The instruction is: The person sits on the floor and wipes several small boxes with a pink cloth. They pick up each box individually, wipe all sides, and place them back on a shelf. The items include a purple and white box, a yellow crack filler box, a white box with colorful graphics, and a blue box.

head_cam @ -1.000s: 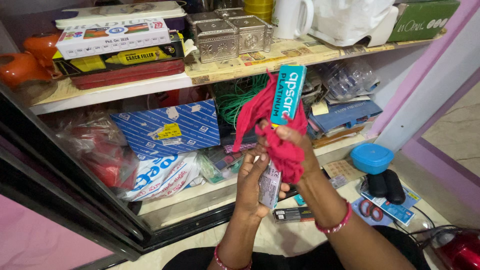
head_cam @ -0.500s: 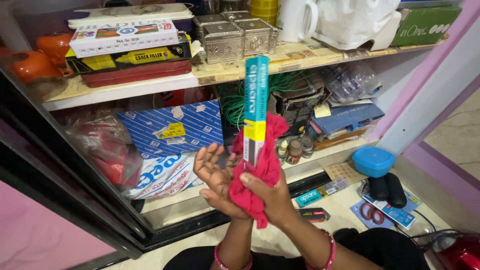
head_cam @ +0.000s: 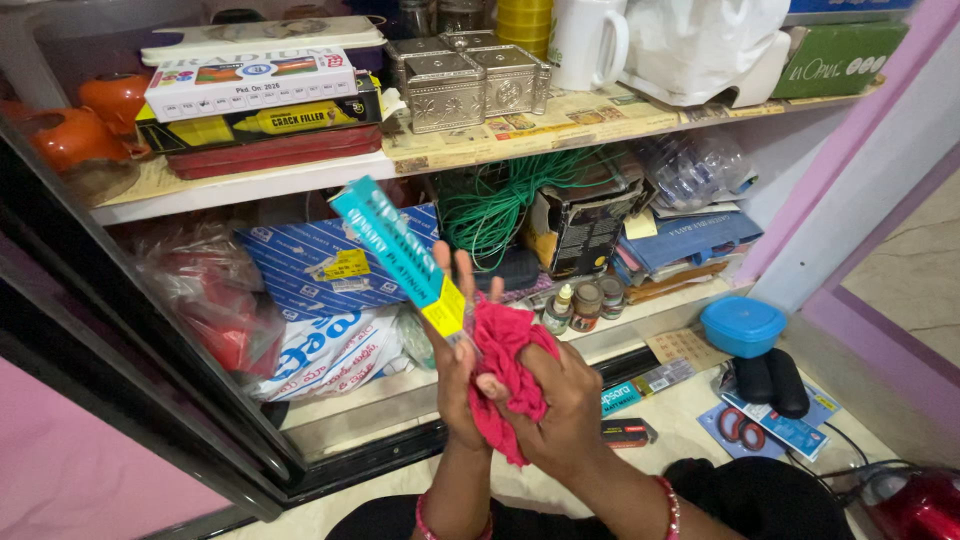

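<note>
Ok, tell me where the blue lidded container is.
The blue lidded container sits on the floor at the right of the head view, in front of the lower shelf, just behind two black oval cases.
</note>
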